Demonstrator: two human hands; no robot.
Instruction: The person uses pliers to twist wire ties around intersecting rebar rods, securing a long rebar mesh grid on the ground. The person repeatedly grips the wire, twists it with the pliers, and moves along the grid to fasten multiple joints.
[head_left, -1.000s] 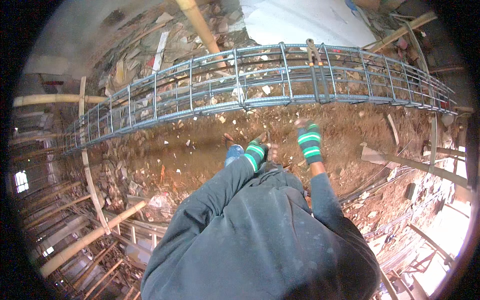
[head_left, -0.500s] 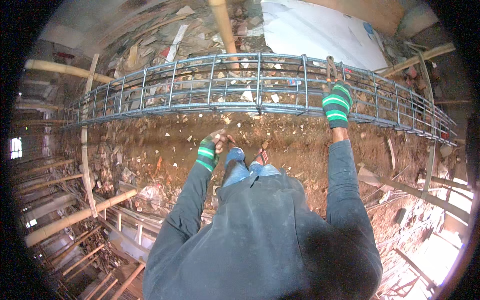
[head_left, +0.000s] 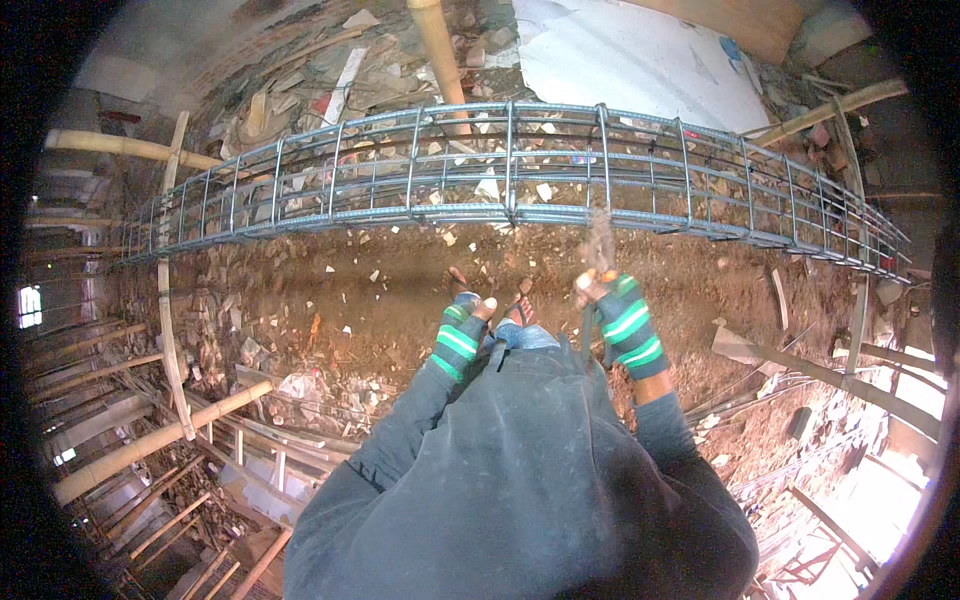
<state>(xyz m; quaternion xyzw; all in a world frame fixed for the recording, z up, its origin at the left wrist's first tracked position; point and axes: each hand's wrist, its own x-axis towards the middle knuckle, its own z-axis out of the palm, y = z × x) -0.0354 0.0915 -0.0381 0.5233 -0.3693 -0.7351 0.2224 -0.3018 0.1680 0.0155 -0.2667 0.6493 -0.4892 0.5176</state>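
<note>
My right hand (head_left: 624,318), in a dark fingerless glove with green and white stripes, is closed around a pair of pincers (head_left: 599,240). Motion blurs the tool; its jaws point away from me, toward the near lower bars of a long steel rebar cage (head_left: 510,160). Whether the jaws touch the cage I cannot tell. In a matching glove, my left hand (head_left: 463,334) is held low in front of my body, thumb and fingers drawn together. What it holds, if anything, is too small to make out. The cage lies crosswise ahead, made of long bars with square ties.
Bamboo poles (head_left: 165,436) support the left side, beside an upright wooden strip (head_left: 166,320). Another pole (head_left: 437,50) stands beyond the cage, near a white sheet (head_left: 640,65). Rubble (head_left: 300,385) covers the dirt ground. A plank (head_left: 840,385) slants at the right.
My right hand has drawn back from the cage, moving nearer and leftward with the pincers. My left hand has shifted right and slightly closer to my body.
</note>
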